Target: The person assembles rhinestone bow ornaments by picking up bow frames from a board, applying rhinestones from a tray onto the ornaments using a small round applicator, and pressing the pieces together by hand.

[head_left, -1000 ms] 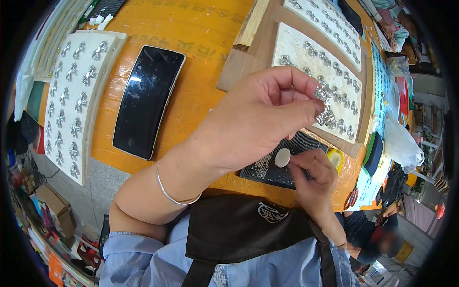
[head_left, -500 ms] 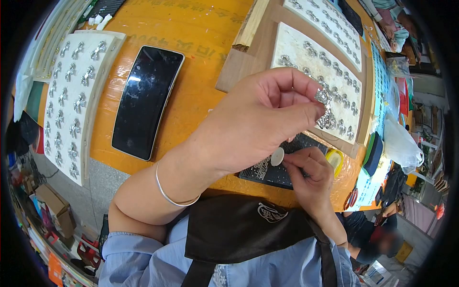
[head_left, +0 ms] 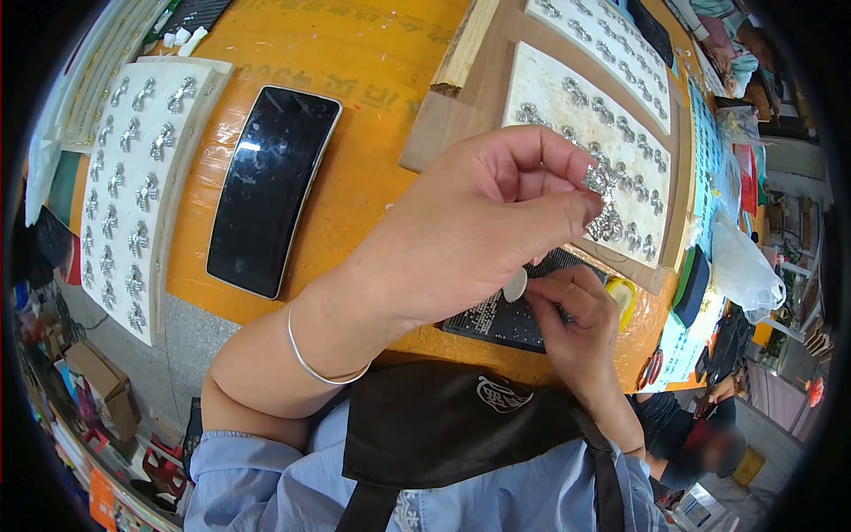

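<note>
My left hand (head_left: 496, 208), with a bangle on the wrist, pinches a shiny silver ornament (head_left: 599, 180) between thumb and fingertips, above a white board (head_left: 550, 84) that carries rows of similar silver bow-like pieces. Lower and to the right, my right hand (head_left: 576, 310) is closed with its fingertips at the edge of a small white round disc (head_left: 515, 285). Whether that disc is part of a longer tool is hidden. Beneath both hands lies a dark ridged tray (head_left: 514, 332) scattered with tiny shiny stones.
A tablet-like black screen (head_left: 273, 191) lies on the orange tabletop (head_left: 381, 53). Another board (head_left: 133, 208) of silver pieces stands at the left. A yellow-rimmed round container (head_left: 622, 300) is beside my right hand. A plastic bag (head_left: 743, 266) and another person (head_left: 709, 443) are at the right.
My right hand and the white disc have shifted very slightly. My left hand stays in place with the silver ornament.
</note>
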### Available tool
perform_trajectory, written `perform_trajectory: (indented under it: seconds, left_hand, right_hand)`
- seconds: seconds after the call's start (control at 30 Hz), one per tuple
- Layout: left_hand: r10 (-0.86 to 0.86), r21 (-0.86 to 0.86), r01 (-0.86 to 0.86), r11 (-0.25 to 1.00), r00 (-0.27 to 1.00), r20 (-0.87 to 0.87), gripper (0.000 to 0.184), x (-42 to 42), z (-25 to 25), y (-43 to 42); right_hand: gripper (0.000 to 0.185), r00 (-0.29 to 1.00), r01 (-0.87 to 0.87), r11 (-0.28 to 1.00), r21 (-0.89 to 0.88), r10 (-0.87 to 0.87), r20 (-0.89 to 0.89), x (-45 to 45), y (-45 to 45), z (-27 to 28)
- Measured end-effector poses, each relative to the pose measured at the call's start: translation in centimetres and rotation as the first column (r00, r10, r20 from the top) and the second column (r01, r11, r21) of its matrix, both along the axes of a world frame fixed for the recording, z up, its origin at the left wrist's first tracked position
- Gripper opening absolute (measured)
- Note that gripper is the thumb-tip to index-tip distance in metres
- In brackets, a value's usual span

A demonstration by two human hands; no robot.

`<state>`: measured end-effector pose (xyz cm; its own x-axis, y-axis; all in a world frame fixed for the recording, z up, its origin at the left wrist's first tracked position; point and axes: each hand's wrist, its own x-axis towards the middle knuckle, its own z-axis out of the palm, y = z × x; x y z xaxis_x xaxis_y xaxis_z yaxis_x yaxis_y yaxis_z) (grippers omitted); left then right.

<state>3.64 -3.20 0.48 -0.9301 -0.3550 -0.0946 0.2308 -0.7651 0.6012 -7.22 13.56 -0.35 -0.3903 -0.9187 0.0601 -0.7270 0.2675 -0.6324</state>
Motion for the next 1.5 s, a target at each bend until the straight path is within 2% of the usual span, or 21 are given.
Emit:
perform_trajectory:
  seconds: [0.13, 0.43, 0.63, 0.73, 1.03, 1.33, 1.5]
  left_hand:
    - [0.026, -0.002, -0.026, 1.0, 1.0, 0.001, 0.025, -0.1, 0.2, 0.2]
    - [0.017, 0.007, -0.017, 1.0, 1.0, -0.002, 0.025, -0.1, 0.0, 0.1]
    - [0.015, 0.038, -0.014, 0.999, 0.999, -0.031, 0.025, -0.1, -0.1, 0.1]
    - [0.006, 0.05, -0.004, 0.999, 0.999, -0.038, 0.026, 0.0, 0.1, 0.0]
    - [-0.005, 0.053, 0.007, 0.999, 1.0, -0.03, 0.025, 0.1, 0.3, -0.1]
    - [-0.015, 0.069, 0.017, 0.997, 0.999, -0.036, 0.024, 0.2, 0.6, 0.0]
    - [-0.007, 0.051, 0.011, 0.999, 0.998, -0.067, 0.024, 0.1, 0.4, 0.0]
  right_hand:
    - [0.018, 1.0, 0.025, 0.998, -0.064, -0.026, -0.017, 0.0, 0.0, 0.1]
    - [0.017, 0.994, 0.071, 0.997, -0.016, -0.072, -0.08, -0.6, -0.7, 0.1]
    - [0.017, 0.997, 0.051, 0.998, -0.024, -0.053, -0.062, -0.7, -0.9, 0.0]
    - [0.017, 0.999, 0.047, 0.999, -0.007, -0.047, 0.001, -0.3, -0.9, 0.3]
    - [0.016, 0.999, 0.045, 0.999, -0.029, -0.045, 0.004, -0.3, -1.0, -0.2]
    - [0.017, 0.999, 0.038, 0.999, -0.01, -0.038, -0.036, -0.5, -1.3, -0.3]
    - [0.016, 0.994, -0.005, 0.998, -0.066, -0.002, -0.106, -0.9, -1.8, -0.5]
